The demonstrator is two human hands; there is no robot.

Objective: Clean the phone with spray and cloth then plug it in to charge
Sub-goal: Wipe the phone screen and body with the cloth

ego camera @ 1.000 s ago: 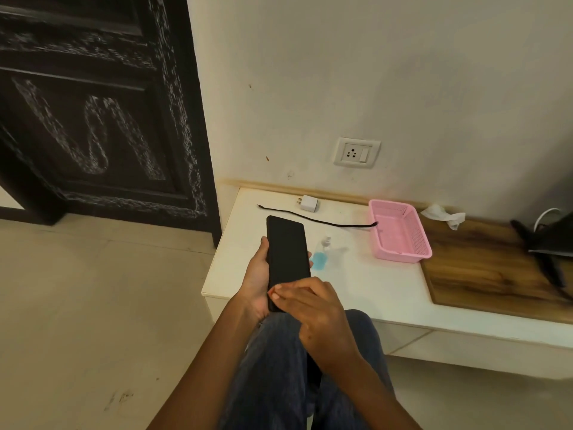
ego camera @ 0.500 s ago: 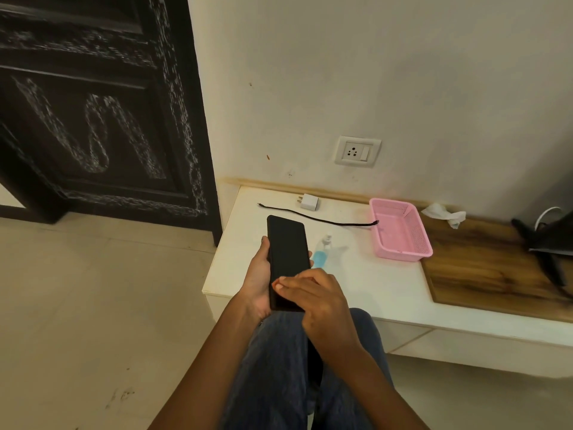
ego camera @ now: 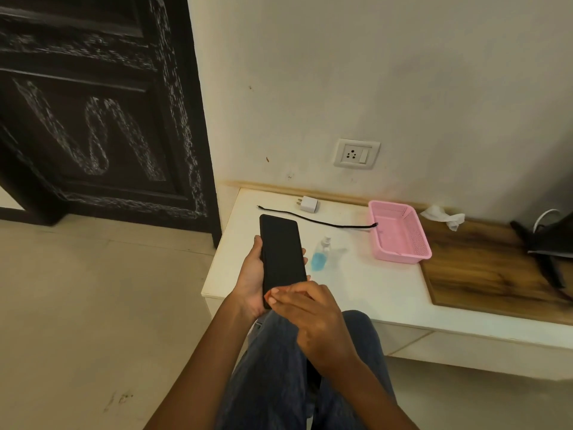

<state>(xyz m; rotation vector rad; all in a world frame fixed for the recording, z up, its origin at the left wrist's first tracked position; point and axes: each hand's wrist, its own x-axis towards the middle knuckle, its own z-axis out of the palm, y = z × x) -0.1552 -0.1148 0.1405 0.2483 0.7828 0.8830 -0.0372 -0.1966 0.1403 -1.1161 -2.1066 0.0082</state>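
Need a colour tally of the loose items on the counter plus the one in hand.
Black: 2, phone held in the left hand, charging cable
White: 2, charger adapter, crumpled cloth
Pink: 1, basket
Blue liquid: 1, spray bottle
Total: 6

Dim, warm indoor light, soft and even. Wall point(ego camera: 403, 72) unevenly lit: grey shadow patch at far right. Spray bottle point(ego camera: 320, 255) throws faint soft shadow rightward on counter point(ego camera: 356, 283), so light from left. Pink basket point(ego camera: 400, 232) shades counter along its near edge. Phone point(ego camera: 280, 256) screen flat black, no glare. Door point(ego camera: 93, 119) dark, carving grainy. Wide-angle bend: door frame and counter edge bow. Dark object point(ego camera: 548, 243) at right edge smeared. Centre fairly sharp, mild compression softness.
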